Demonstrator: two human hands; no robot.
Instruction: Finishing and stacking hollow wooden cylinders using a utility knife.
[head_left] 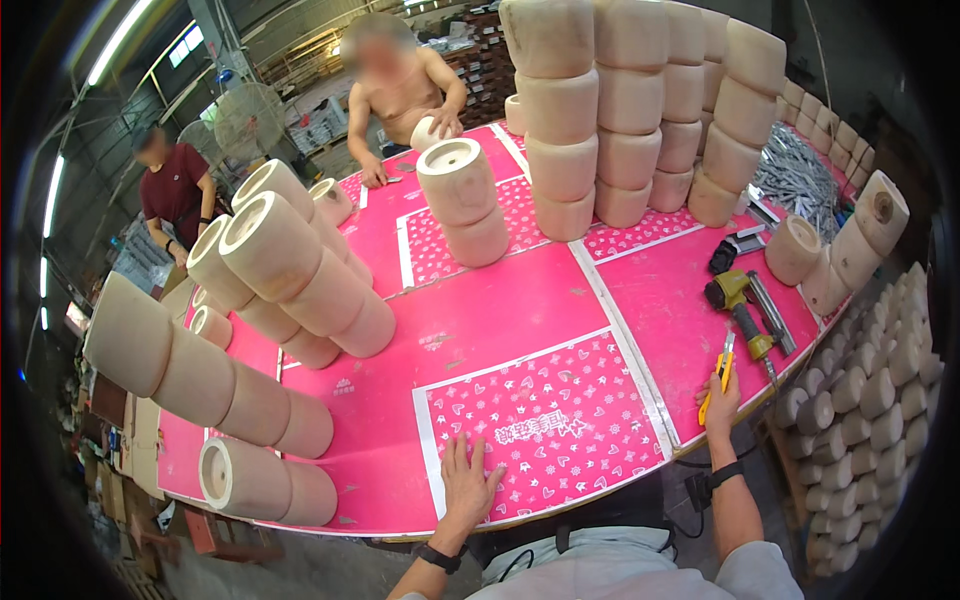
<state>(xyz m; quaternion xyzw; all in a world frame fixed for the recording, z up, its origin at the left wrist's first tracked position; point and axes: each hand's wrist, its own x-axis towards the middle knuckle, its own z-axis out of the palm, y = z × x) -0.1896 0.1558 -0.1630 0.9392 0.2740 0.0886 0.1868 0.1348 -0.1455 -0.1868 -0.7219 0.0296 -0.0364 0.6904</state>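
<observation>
My left hand [468,482] lies flat with fingers spread on a pink patterned sheet [580,430] with a white border, at the table's near edge. In my right hand [722,400] is a yellow utility knife [717,378], its blade out and pointing away from me over the table's right side. Just beyond the knife lies a yellow-green nail gun [738,305] with a black end and a long magazine. Stacked pale wooden cylinders [265,490] with round recesses in their tops stand to the left of my left hand.
Tall stacks of wooden cylinders [560,140] rise at the far middle, others [310,290] at left. Loose metal strips [800,175] lie far right. Many wooden pieces [860,420] are piled beside the table. Across it a person [405,95] handles a cylinder; another person [178,190] stands far left.
</observation>
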